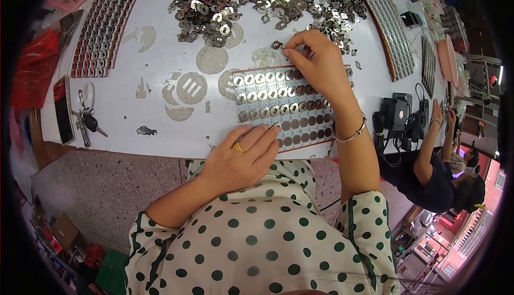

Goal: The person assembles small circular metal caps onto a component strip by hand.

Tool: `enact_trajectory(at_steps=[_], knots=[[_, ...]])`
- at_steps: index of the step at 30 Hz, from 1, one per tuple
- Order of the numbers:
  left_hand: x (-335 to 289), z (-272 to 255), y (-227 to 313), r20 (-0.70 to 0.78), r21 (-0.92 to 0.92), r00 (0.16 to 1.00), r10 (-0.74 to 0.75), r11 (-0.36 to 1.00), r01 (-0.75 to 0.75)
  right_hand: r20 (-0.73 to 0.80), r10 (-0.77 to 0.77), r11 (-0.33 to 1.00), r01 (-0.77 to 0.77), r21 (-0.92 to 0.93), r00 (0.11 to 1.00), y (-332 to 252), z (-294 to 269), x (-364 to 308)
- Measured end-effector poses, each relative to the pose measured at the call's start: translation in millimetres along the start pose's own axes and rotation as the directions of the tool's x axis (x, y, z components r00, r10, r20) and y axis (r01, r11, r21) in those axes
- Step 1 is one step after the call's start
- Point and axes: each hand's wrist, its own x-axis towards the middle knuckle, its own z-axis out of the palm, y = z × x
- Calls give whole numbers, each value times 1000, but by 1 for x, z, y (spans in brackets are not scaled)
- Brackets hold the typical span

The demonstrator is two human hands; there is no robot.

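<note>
In front of me lies a flat panel [257, 115] with rows of round places. Its upper left rows carry shiny metal discs with small square holes, while the lower right ones show dark brown rounds. My left hand [241, 153] rests over the panel's lower left corner, fingers stretched out flat, fingertips touching the panel by a row. Above the panel's far edge, my right hand [317, 64] has thumb and forefinger pinched at a small dark metal disc [277, 45]. Its other fingers curl in.
A big heap of loose metal discs [230, 5] covers the far table. Filled panels stand at left [107, 27] and right [390, 35]. A phone [63, 110] and keys [90, 121] lie at left; black power adapters [396, 115] at right. Another person [433, 182] sits at right.
</note>
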Motion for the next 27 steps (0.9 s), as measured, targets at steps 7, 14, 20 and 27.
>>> enact_trajectory(at_steps=[7, 14, 20, 27], knots=[[5, -2, 3, 19, -26, 998, -55, 998, 55, 163, 332, 677, -355, 645, 929, -23, -15, -45], [8, 2, 7, 39, 4, 999, -7, 1000, 7, 128, 381, 642, -362, 676, 916, -42, -19, -96], [7, 4, 8, 42, 35, 999, 0, 999, -1, 430, 414, -160, -401, 902, 802, -48, -21, -109], [7, 4, 6, 54, 42, 998, 12, 999, -14, 302, 449, 351, -476, 806, 841, -57, -18, -117]])
